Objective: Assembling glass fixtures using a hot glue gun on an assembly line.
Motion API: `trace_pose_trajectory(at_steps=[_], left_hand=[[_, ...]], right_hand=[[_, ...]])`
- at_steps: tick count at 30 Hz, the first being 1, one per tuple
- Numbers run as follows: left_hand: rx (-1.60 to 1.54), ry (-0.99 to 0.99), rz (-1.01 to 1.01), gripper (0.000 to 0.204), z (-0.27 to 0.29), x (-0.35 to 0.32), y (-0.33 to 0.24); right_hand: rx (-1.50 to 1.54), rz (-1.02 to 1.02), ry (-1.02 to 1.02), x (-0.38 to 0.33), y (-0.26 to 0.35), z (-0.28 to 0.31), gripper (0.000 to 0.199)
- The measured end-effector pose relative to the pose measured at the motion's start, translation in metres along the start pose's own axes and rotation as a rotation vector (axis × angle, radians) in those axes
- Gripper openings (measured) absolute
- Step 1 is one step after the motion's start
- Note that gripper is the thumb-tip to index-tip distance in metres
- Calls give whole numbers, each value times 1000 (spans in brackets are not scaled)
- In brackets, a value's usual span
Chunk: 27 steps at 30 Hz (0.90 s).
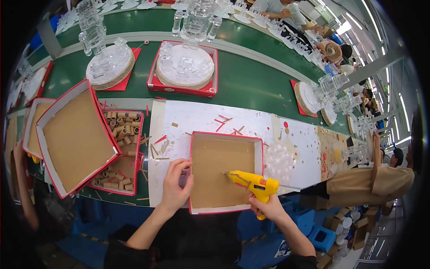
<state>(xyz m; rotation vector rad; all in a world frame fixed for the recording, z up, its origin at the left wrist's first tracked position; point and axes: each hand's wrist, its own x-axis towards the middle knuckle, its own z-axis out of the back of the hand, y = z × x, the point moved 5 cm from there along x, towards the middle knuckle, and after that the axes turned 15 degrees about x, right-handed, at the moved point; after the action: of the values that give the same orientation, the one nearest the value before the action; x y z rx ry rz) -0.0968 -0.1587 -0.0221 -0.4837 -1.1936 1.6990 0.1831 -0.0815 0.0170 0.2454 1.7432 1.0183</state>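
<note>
**Glue gun nozzle over the shallow box**

The right hand (268, 207) is closed round a yellow glue gun (253, 183), its long axis pointing left, nozzle over the red-rimmed box (224, 172) floor. The left hand (175, 184) pinches that box's left wall. Farther left lies a tray of cardboard tubes (120, 150); beyond, a green conveyor (251, 80).

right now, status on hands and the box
Left hand gripping left wall of the red-edged box. Right hand holding yellow glue gun, nozzle on the box floor. Nothing in the way.
</note>
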Motion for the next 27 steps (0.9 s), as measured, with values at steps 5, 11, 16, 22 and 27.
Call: trace_pose_trajectory(at_steps=[5,11,16,22,27], left_hand=[[17,-8,-1,34,1,-1,0],[17,-11,-2,34,2,0,-1],[10,-2,-1,34,-1,1,-1],[14,1,13,33,-3,-2,-3],[43,17,-10,28,-6,-3,-2]], right_hand=[[58,118,174,-22,18,-34,27],[45,-103,219,-23,-26,-36,28],[-41,-206,153,-26,-22,-37,19],[58,-198,153,-36,-17,-29,24],[-77,26,64,-64,6,17,39]])
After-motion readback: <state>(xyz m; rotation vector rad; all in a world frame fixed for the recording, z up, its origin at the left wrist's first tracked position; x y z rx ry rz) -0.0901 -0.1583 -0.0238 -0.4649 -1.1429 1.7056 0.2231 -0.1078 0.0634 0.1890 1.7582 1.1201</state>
